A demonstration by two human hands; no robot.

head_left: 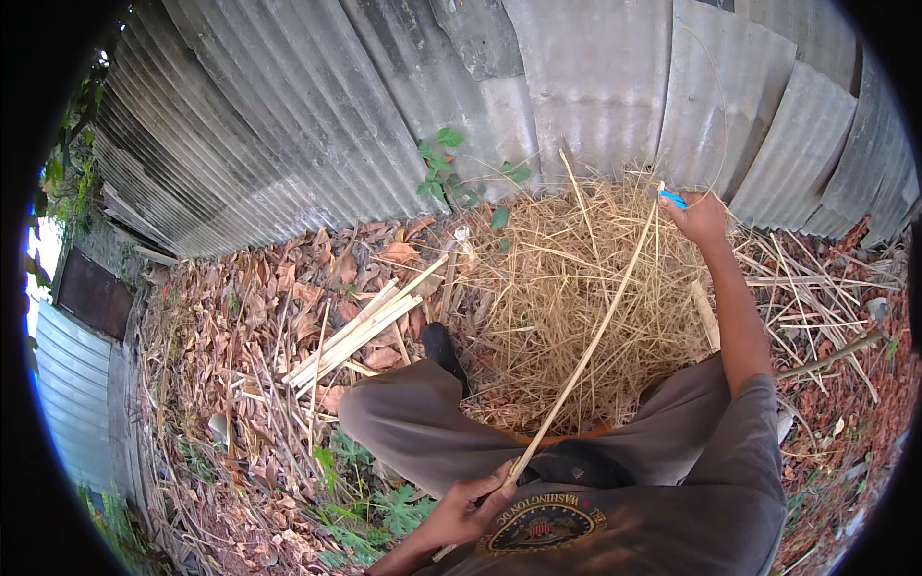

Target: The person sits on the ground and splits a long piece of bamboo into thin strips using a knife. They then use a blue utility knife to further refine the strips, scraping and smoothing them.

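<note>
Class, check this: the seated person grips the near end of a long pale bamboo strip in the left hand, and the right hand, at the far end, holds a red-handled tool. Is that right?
Not quite. In the head view the tool's handle in the right hand is blue, not red. The rest holds: the left hand grips the near end of the long pale bamboo strip.

Soft, even daylight with no hard shadows or glare. A black fisheye rim bends the grey corrugated metal fence (pixel 317 106). Focus is sharp throughout.
</note>
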